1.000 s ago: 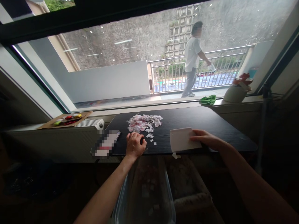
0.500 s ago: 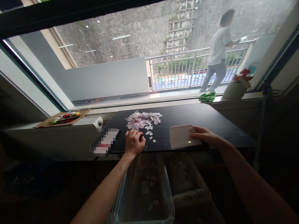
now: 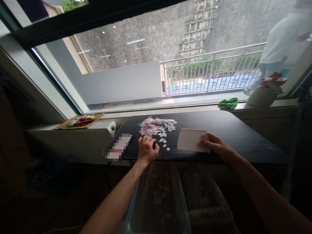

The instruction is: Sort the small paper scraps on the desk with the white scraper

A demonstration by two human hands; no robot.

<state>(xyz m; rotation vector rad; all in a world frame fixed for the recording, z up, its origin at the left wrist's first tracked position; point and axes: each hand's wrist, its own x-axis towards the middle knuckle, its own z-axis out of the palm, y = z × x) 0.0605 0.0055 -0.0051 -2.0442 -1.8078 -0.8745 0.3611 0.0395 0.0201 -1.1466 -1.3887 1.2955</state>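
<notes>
My right hand [image 3: 216, 145] pinches the right edge of a flat white rectangular panel [image 3: 191, 139], held tilted over the black table [image 3: 204, 122]. My left hand [image 3: 147, 149] is near the table's front edge with its fingers curled; what they hold, if anything, is hidden. Just beyond it lies a heap of small white and pinkish square paper-like pieces [image 3: 153, 125]. Several loose squares [image 3: 164, 140] trail from the heap toward the front edge. Below the table edge stands a clear plastic bin [image 3: 186, 208] with some white squares inside.
A phone [image 3: 119, 146] rests at the table's left edge. Left of it, a radiator [image 3: 101, 125] carries brown paper with colourful items [image 3: 83, 121]. On the windowsill are a green cloth [image 3: 228, 103] and a spray bottle [image 3: 264, 92]. A person [image 3: 278, 48] is outside the window.
The view has shifted, so the table and its things appear farther right. The panel has moved a little left over the table, with my right hand still on it. The person outside has moved right.
</notes>
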